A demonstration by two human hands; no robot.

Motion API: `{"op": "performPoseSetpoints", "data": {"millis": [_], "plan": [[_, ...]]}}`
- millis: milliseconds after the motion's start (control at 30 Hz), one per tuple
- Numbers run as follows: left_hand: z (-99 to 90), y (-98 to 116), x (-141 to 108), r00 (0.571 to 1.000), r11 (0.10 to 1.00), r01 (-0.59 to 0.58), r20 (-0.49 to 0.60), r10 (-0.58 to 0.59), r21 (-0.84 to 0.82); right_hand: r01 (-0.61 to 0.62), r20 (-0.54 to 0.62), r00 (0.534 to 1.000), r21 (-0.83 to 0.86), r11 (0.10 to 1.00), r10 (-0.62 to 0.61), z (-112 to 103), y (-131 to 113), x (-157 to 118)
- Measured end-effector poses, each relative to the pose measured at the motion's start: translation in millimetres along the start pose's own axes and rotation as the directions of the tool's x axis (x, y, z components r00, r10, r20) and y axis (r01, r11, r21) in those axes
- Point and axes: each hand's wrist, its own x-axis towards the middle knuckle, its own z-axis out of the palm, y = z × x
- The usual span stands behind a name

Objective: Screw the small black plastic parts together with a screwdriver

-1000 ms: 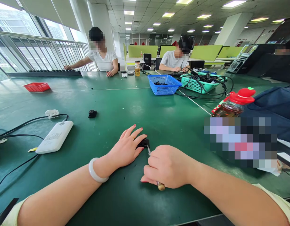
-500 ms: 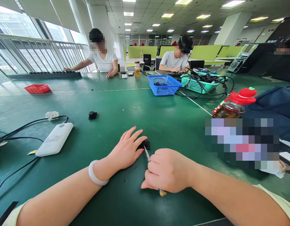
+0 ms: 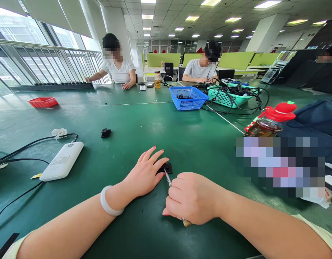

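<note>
Working a metal-tipped tool (image 3: 167, 177) at a small black part (image 3: 168, 168), near middle of the tabletop (image 3: 123, 122). Right hand (image 3: 194, 198) fisted round the tool; left hand (image 3: 143, 175) splayed, thumb and forefinger bracing the part. Next move seems to want steady bracing, controlled tip.

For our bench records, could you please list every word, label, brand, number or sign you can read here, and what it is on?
No text reads clearly enough to quote.
White power bank: print on top, too blurred.
Black chair: pale marking on its back, too small.
Far red sign: too blurred to tell.
Black part at the left hand: no lettering shows.
</note>
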Motion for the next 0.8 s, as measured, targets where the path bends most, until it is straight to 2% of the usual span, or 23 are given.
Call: {"op": "performPoseSetpoints", "data": {"millis": [300,633,800], "plan": [[-1.5,0.1,0.6,1.0,1.0,0.004,0.012,-0.004,-0.006,-0.01,0.018,1.0,0.014,1.0,0.01,0.0,0.6,-0.4],[-2.8,0.6,0.9,0.999,1.0,0.018,0.03,-0.017,-0.014,-0.015,0.274,0.962,0.081,0.997,-0.008,3.7,-2.7,0.0],[-2.8,0.7,1.1,0.999,0.999,0.025,0.043,-0.023,-0.03,-0.022,0.319,0.948,0.11,0.994,-0.015,6.5,-5.0,1.8]]}}
